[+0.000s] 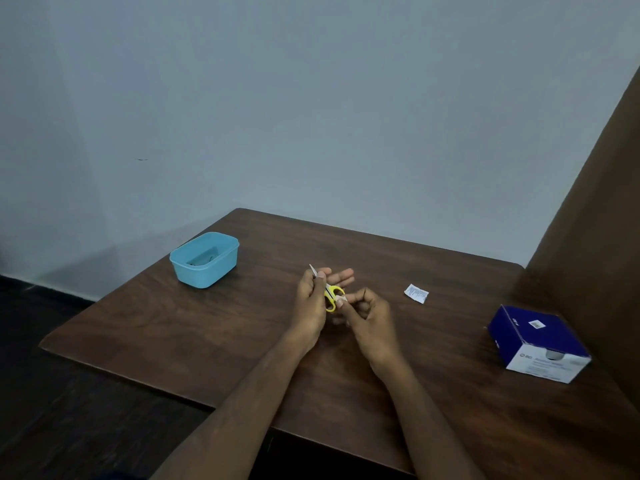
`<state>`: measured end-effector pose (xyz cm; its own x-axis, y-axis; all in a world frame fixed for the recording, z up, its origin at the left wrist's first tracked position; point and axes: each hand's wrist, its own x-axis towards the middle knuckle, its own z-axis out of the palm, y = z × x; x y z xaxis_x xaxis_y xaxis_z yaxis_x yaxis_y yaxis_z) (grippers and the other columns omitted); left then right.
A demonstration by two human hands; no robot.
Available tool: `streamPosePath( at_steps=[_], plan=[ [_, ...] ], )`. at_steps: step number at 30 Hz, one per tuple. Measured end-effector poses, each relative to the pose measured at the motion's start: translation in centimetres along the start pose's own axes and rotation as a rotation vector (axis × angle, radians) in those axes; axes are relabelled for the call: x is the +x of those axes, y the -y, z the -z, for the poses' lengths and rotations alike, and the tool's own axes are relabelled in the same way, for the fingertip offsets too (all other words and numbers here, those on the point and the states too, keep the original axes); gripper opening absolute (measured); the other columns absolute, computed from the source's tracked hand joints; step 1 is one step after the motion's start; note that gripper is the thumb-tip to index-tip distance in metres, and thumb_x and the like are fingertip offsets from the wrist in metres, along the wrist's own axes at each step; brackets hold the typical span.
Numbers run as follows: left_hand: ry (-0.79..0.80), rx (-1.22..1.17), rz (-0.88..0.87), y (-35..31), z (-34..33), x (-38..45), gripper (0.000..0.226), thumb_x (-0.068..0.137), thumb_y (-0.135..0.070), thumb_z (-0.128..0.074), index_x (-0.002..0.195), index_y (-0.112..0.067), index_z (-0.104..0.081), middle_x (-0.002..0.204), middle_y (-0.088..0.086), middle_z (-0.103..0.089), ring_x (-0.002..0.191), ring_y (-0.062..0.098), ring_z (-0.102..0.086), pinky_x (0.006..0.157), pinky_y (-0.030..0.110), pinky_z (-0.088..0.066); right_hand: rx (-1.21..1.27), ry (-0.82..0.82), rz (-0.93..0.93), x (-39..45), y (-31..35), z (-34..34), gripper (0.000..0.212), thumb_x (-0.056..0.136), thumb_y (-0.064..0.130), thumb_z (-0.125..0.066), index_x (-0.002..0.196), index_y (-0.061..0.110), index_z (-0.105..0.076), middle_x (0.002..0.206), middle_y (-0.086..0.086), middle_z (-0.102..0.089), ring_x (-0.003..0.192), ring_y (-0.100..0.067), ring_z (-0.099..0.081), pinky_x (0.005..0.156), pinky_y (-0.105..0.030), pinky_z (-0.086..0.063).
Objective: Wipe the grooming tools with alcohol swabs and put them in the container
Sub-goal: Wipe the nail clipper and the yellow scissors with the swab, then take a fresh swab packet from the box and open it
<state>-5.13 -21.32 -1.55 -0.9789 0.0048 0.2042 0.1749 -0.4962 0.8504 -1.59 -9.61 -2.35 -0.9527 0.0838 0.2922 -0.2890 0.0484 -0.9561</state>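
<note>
The left hand point(313, 292) holds a pair of small yellow-handled scissors point(329, 292) above the middle of the counter point(207, 323), thumb pressed on them and fingers spread behind. The blades point up and away toward the wall, and the yellow loops hang down toward the person, so the long axis runs roughly away from the body, tilted slightly left. The right hand point(363, 311) has its grip closed in a pinch on a small white swab point(341, 300), touching the scissors at the handle loops; the blades lie beyond that pinch, so a wipe along them would run up and away. The blue container point(205, 259) sits well to the left of the scissors, nearer the left hand, with something grey inside that is too dim to name. A torn wrapper point(416, 293) lies to the right of the scissors, and a blue swab box point(538, 342) farther right.
</note>
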Motion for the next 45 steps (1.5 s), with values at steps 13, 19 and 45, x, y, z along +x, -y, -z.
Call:
streamPosePath(
  at_steps=[13, 19, 45],
  plan=[
    [-0.107, 0.652, -0.288, -2.8, 2.5, 0.0, 0.02, 0.109, -0.025, -0.062, 0.102, -0.022, -0.081, 0.09, -0.006, -0.082, 0.081, 0.014, -0.078, 0.074, 0.035, -0.064, 0.234, -0.285, -0.063, 1.3, -0.2, 1.6, 0.006, 0.094, -0.002, -0.075, 0.095, -0.001, -0.07, 0.09, -0.015, -0.08, 0.07, -0.012, -0.077, 0.067, -0.021, -0.063],
    [-0.257, 0.891, -0.335, -10.3, 8.3, 1.8, 0.019, 0.105, -0.03, -0.067, 0.096, -0.021, -0.081, 0.082, -0.003, -0.081, 0.077, 0.014, -0.077, 0.073, 0.033, -0.058, 0.146, -0.012, -0.003, 0.7, 0.6, 0.1, 0.015, 0.087, 0.007, -0.084, 0.094, -0.004, -0.077, 0.09, -0.016, -0.081, 0.074, -0.014, -0.075, 0.068, -0.022, -0.061],
    [-0.009, 1.876, 0.179, -20.4, 18.3, 9.9, 0.017, 0.093, -0.021, -0.074, 0.105, -0.012, -0.082, 0.115, 0.002, -0.079, 0.109, 0.022, -0.072, 0.093, 0.044, -0.062, 0.225, 0.079, -0.058, 1.9, -1.7, -8.6, 0.02, 0.093, 0.005, -0.078, 0.111, 0.01, -0.072, 0.081, -0.014, -0.078, 0.061, -0.013, -0.064, 0.057, -0.021, -0.055]
  ],
)
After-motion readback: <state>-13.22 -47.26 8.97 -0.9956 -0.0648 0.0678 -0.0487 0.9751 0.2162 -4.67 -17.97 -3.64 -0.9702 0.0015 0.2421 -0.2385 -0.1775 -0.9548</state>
